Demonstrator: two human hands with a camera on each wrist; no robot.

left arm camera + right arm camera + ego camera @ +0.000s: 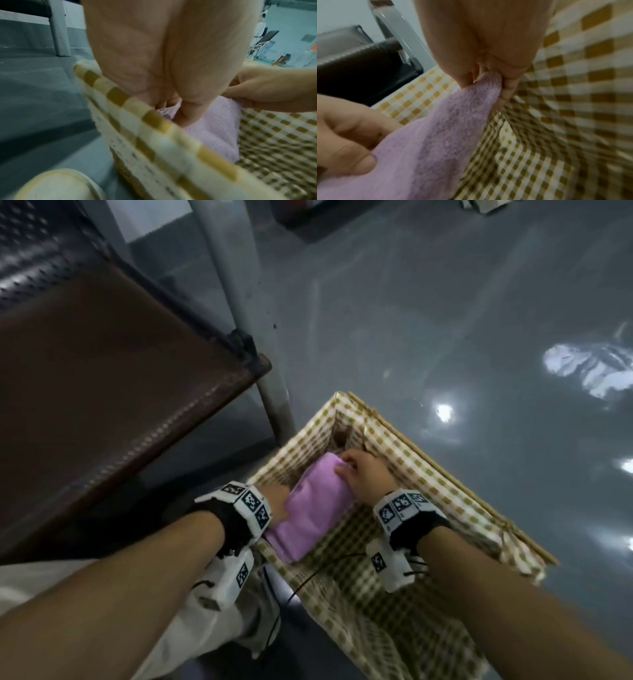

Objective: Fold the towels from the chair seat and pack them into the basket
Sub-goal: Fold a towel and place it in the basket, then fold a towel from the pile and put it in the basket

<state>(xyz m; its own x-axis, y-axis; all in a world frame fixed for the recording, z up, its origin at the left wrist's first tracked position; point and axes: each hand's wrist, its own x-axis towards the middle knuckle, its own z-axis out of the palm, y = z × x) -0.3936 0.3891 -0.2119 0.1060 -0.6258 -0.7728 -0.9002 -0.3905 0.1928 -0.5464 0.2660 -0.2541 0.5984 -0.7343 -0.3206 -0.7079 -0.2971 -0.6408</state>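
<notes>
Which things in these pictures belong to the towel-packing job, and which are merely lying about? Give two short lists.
Belonging to the job:
pink towel, folded, gripped by the left hand and the right hand
checked basket
chair seat, no towel on the part in view

Merely about:
white patch on the floor
shoe

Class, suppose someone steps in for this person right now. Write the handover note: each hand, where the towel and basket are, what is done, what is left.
Left hand: grips the near end of the folded pink towel, fingers curled into it.
Right hand: pinches the far end of the towel.
The towel is inside the rim of the basket, held between both hands; whether it rests on the bottom cannot be told. The basket stands on the floor beside the chair.
Done: this towel is folded and brought into the basket.
Left: set it down and let go. The part of the seat in view shows no towels; check the rest.
</notes>
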